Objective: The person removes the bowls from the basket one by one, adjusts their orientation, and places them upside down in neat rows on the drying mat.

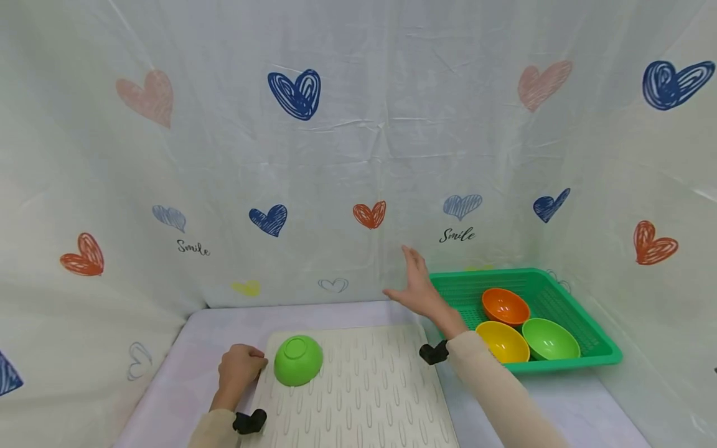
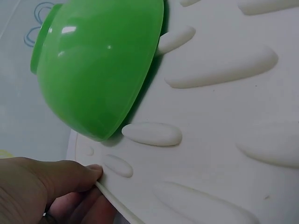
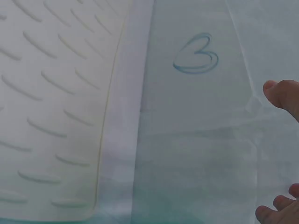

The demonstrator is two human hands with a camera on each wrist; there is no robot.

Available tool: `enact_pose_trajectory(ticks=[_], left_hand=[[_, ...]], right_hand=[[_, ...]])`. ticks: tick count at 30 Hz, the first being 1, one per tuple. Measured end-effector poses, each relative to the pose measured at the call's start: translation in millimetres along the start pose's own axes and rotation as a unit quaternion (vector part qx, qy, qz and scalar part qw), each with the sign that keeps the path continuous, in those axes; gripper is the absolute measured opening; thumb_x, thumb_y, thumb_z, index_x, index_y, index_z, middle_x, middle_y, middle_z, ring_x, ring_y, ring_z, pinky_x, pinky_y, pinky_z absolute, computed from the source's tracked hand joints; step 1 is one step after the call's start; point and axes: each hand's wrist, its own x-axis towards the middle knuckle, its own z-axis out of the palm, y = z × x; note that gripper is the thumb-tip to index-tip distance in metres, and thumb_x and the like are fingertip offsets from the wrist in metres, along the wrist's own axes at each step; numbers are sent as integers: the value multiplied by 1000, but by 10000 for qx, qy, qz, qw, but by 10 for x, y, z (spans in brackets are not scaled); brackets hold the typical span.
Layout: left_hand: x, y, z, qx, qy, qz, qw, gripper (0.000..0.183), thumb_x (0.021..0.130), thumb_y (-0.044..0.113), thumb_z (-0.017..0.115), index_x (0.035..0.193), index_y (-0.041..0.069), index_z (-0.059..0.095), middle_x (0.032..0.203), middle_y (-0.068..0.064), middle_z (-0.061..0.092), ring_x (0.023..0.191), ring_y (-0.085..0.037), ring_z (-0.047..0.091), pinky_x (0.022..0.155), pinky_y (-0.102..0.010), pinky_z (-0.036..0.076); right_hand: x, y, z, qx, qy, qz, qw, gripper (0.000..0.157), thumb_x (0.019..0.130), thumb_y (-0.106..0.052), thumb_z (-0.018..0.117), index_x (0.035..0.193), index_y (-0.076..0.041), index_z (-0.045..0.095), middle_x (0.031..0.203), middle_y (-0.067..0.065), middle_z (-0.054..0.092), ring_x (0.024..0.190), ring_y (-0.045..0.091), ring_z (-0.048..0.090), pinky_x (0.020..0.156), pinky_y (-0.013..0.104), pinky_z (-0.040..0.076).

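A white drying mat (image 1: 358, 386) with raised oval ridges lies on the table. My left hand (image 1: 239, 372) pinches its left edge between thumb and fingers, plain to see in the left wrist view, where the thumb (image 2: 81, 177) presses on the mat's rim. Just beside that hand a green bowl (image 1: 298, 361) sits upside down on the mat's far left part. My right hand (image 1: 417, 286) is raised beyond the mat's far right corner, fingers spread and holding nothing. It is nearest to the left end of a green basket (image 1: 560, 367).
Inside the basket, at the right of the table, lie an orange bowl (image 1: 506, 306), a yellow bowl (image 1: 503, 342) and another green bowl (image 1: 551, 340). A white curtain (image 1: 358, 155) printed with hearts hangs behind the table (image 1: 173, 386) and along its sides.
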Motion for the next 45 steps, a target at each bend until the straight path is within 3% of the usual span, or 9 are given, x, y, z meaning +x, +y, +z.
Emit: enact_pose_trajectory(ticks=[7, 14, 18, 23, 29, 35, 45], left_hand=[[1, 16, -4, -45, 53, -44, 10000, 15, 84, 14, 74, 88, 0, 78, 80, -10, 75, 72, -24, 66, 66, -43, 53], [-18, 18, 0, -86, 103, -146, 9998, 15, 84, 14, 74, 88, 0, 78, 75, -7, 74, 71, -24, 66, 69, -45, 52], [-16, 17, 14, -153, 44, -187, 9997, 16, 84, 15, 74, 89, 0, 79, 74, -6, 74, 70, -22, 66, 65, -40, 50], [-10, -3, 22, -177, 99, -157, 9997, 16, 84, 15, 74, 89, 1, 79, 77, -7, 75, 71, -23, 66, 64, -40, 51], [-25, -41, 24, -262, 101, -210, 9994, 16, 84, 16, 74, 89, 1, 79, 71, -2, 72, 67, -20, 65, 63, -38, 50], [-31, -49, 16, -372, 93, -242, 9990, 17, 85, 15, 73, 90, 0, 79, 65, 0, 70, 62, -17, 63, 61, -35, 48], [-41, -29, 14, -456, 71, -356, 9983, 17, 85, 14, 74, 91, -1, 78, 65, -1, 70, 59, -15, 63, 58, -33, 47]], right_hand=[[-87, 422, -455, -293, 196, 513, 9981, 87, 99, -27, 67, 163, 0, 14, 166, 31, 19, 149, 51, 25, 116, 68, 30], [-275, 826, -704, -566, 63, 1400, 9885, 77, 102, -32, 62, 156, 10, 28, 159, 37, 29, 144, 57, 31, 114, 69, 33], [-377, 1064, -841, -922, -116, 1740, 9804, 81, 100, -33, 63, 152, 17, 27, 153, 45, 29, 138, 62, 31, 110, 72, 35], [-504, 1263, -1007, -1243, -230, 2192, 9675, 94, 97, -38, 66, 152, 21, 19, 149, 52, 22, 135, 70, 22, 109, 78, 27], [-620, 1411, -1116, -1228, -470, 2668, 9547, 114, 94, -51, 67, 154, 21, 2, 150, 54, 11, 135, 71, 15, 108, 81, 25], [-633, 1538, -1119, -1248, -861, 2653, 9522, 126, 90, -59, 69, 151, 23, -4, 149, 56, 9, 133, 73, 18, 107, 80, 28], [-618, 1662, -1069, -1122, -1347, 2323, 9567, 127, 87, -58, 75, 145, 31, 5, 146, 54, 24, 125, 62, 42, 107, 69, 40]])
